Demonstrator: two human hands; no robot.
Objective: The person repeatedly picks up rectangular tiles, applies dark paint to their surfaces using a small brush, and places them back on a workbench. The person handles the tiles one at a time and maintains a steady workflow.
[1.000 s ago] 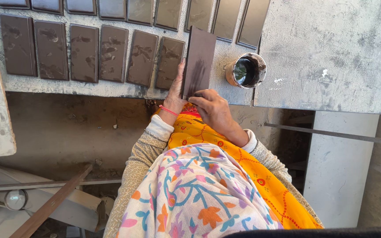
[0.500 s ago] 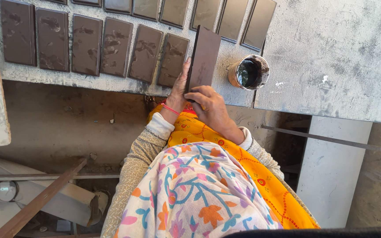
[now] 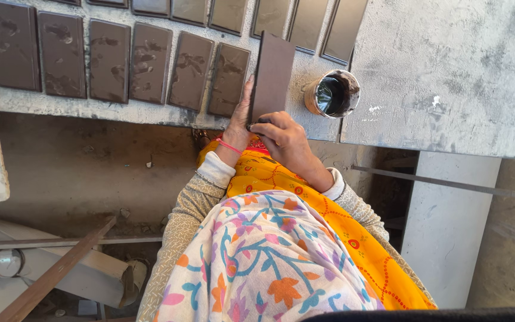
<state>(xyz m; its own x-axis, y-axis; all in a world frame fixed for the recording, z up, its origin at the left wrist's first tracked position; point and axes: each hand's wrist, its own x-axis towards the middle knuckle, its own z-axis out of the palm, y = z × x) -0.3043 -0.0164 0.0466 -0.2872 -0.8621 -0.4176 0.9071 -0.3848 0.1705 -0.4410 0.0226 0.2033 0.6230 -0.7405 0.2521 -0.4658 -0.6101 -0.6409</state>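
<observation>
Worktop (image 3: pixel 424 71): grey, rows of brown tiles (image 3: pixel 150 62), cup (image 3: pixel 332 94).
Left hand (image 3: pixel 241 119): fingers pressed together, backing the tile (image 3: pixel 272 74).
Right hand (image 3: pixel 284 138): fingers pinching tile's lower edge.

Bright, even daylight, sharp focus throughout. Soft shadow under the grey surface (image 3: pixel 436 65) edge. Wet sheen on the dark tiles (image 3: pixel 108 59); slight wide-angle stretch at corners.

left hand (image 3: pixel 239 119): flat along left edge of dark brown tile (image 3: pixel 272 74), frame centre-top
right hand (image 3: pixel 284 134): pinching tile's lower edge
tile: tilted up off grey concrete slab (image 3: pixel 448 71)
tile rows (image 3: pixel 120 59): coated brown, lying flat, upper left
tin can (image 3: pixel 332 94): dark liquid inside, just right of tile
</observation>
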